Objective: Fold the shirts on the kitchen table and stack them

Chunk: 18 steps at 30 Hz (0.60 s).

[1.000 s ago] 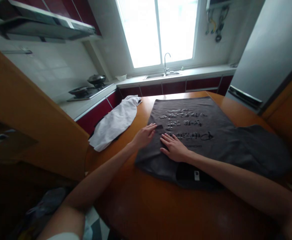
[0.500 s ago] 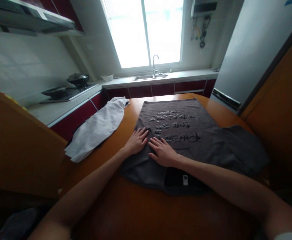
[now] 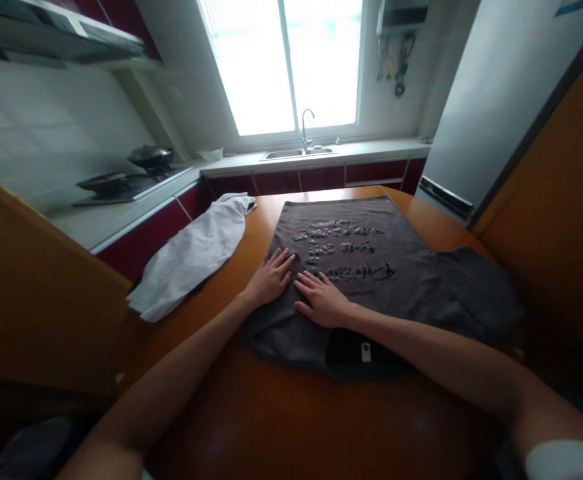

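Note:
A dark grey T-shirt (image 3: 371, 267) with printed lettering lies spread on an orange wooden table (image 3: 321, 413), its collar and label toward me. My left hand (image 3: 268, 279) lies flat with fingers apart on the shirt's left folded edge. My right hand (image 3: 321, 299) presses flat beside it, just right, on the same part of the cloth. Neither hand grips anything. The shirt's right sleeve spreads out toward the table's right edge.
A crumpled white garment (image 3: 191, 257) lies at the table's left edge. A wooden panel (image 3: 41, 293) stands to the left. Behind are a counter with a stove and pans (image 3: 121, 180), a sink (image 3: 296, 152) under the window, and a refrigerator (image 3: 491, 113) at right.
My left hand has slid from the table edge onto the shirt, closer to my right hand. The camera view has shifted, so everything sits further left in the frame.

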### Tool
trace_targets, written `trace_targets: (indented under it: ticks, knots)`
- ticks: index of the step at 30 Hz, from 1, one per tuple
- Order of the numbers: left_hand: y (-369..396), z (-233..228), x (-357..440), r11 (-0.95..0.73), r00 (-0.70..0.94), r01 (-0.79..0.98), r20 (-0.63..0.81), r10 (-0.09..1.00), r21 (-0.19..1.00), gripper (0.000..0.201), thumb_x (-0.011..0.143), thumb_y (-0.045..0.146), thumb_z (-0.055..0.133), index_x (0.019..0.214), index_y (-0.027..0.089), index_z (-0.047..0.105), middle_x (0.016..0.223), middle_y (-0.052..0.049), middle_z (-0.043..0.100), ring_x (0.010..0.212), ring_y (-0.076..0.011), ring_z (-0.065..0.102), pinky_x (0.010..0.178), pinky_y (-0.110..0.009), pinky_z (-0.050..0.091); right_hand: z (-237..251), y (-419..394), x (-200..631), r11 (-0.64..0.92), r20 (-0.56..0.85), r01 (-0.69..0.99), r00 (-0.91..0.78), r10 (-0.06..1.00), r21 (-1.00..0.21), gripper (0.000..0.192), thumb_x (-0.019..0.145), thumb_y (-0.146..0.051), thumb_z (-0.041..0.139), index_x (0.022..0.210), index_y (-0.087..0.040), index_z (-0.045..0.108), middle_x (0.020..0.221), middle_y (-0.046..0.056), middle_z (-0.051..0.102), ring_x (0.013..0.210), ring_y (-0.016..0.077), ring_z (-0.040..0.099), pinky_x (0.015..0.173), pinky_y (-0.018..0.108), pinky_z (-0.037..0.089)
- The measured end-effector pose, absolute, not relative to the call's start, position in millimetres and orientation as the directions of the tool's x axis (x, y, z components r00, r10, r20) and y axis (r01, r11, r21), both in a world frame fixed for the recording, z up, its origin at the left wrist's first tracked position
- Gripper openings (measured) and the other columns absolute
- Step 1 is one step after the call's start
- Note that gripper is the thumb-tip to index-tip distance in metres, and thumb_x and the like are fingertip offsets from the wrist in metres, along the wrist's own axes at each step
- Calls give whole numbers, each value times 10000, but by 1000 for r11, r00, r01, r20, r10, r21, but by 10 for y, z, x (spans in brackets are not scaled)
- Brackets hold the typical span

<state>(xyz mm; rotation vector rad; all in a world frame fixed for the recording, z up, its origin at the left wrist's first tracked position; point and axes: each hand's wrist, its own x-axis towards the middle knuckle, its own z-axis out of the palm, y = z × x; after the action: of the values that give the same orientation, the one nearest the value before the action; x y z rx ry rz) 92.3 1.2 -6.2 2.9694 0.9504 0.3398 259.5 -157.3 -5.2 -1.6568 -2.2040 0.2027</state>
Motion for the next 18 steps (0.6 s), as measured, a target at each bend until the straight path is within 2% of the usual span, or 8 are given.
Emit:
trace_targets:
  ticks: [3,8,14,18]
  knots:
    - [24,-98,960,-855,841,510,157,518,92,551,1023,346,318,1557,216,369,1643,-87,288,1530,-268,216,1226,-534,202,-56,-1570,2592,305,217,894,-243,946,-329,624,996,-468,445,1520,-130,415,1603,149,358,1516,272,246,1238,509,162]
    - [82,-123,996,-872,859,477,150,489,106,589,1003,311,322,1569,149,330,1659,-111,223,1538,-268,182,1226,-510,215,-75,-1566,2593,303,223,893,-238,945,-333,633,995,-475,447,1526,-135,403,1605,144,354,1518,266,242,1238,505,165]
    - [110,-128,1015,-882,883,456,65,465,117,594,1015,339,286,1579,153,304,1664,-100,200,1540,-268,169,1229,-522,192,-68,-1568,2597,301,218,895,-238,946,-330,647,996,-483,438,1539,-135,382,1614,146,333,1519,265,239,1238,505,168]
    - [129,-104,997,-876,865,469,141,482,117,585,1026,385,284,1569,171,333,1647,-95,269,1536,-253,194,1233,-491,194,-72,-1565,2598,295,211,898,-235,949,-325,632,994,-484,441,1532,-156,398,1615,131,336,1522,255,233,1240,501,165]
